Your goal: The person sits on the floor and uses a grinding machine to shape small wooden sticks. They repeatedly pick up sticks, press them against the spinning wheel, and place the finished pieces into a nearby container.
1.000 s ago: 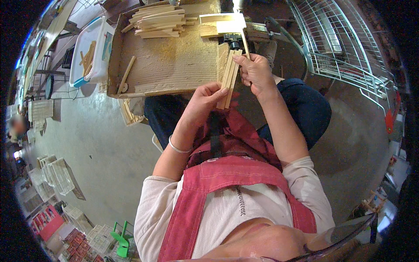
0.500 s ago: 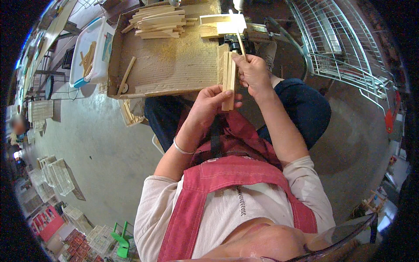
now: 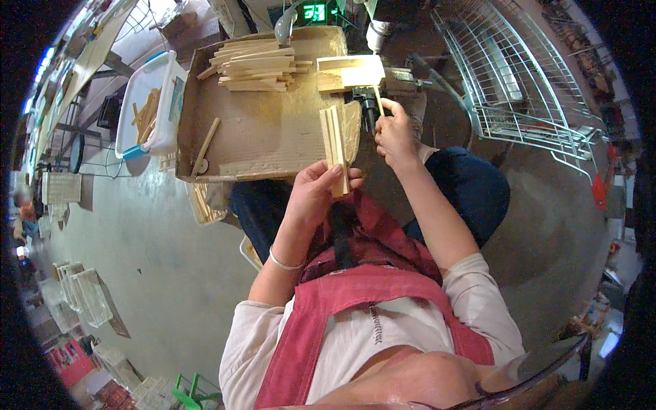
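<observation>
My left hand [image 3: 319,188] is closed round a small bundle of thin wooden strips [image 3: 334,140], which stand up from it near the front right of a cardboard tray [image 3: 263,160]. My right hand [image 3: 396,137] grips a single wooden strip [image 3: 380,104], its far tip at a small machine with a brightly lit white plate [image 3: 364,70]. Wooden blocks [image 3: 330,83] lie under that plate. Just below the tip is a black motor-like part [image 3: 369,106]. Whether the strip touches the plate is hard to tell in the glare.
A pile of wooden strips [image 3: 256,65] lies at the tray's back, and one loose strip [image 3: 206,145] at its left. Left of it stands a clear plastic bin [image 3: 152,109] with wood pieces. A wire cart [image 3: 509,82] is on the right. A lamp [image 3: 377,35] hangs behind the machine.
My hands have moved apart: the left, with the bundle, went left and nearer me. My right hand has left the bundle and holds its strip at the machine. The view has tilted slightly.
</observation>
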Action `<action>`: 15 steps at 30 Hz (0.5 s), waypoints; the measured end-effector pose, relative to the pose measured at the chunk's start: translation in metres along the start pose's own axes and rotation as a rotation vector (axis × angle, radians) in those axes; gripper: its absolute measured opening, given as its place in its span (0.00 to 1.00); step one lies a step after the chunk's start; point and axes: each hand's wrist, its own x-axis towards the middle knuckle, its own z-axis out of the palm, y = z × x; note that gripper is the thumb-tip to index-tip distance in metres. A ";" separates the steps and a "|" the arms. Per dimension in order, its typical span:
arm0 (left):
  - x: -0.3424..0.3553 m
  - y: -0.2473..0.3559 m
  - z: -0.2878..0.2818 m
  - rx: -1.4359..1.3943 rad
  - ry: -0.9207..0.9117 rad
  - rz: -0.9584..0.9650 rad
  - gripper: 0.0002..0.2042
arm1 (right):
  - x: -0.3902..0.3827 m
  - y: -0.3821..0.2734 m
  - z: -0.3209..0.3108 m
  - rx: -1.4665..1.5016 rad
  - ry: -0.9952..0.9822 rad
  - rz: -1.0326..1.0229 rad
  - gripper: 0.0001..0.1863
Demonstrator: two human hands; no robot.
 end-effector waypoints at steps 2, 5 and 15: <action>-0.004 0.004 -0.005 -0.022 0.003 0.036 0.11 | 0.000 -0.015 -0.003 -0.086 -0.255 0.094 0.23; -0.012 0.015 -0.010 -0.005 0.061 0.085 0.12 | -0.022 -0.026 0.009 0.092 -0.249 -0.024 0.25; -0.021 0.028 -0.017 0.136 0.102 0.175 0.11 | 0.004 -0.011 0.019 0.270 -0.227 0.090 0.21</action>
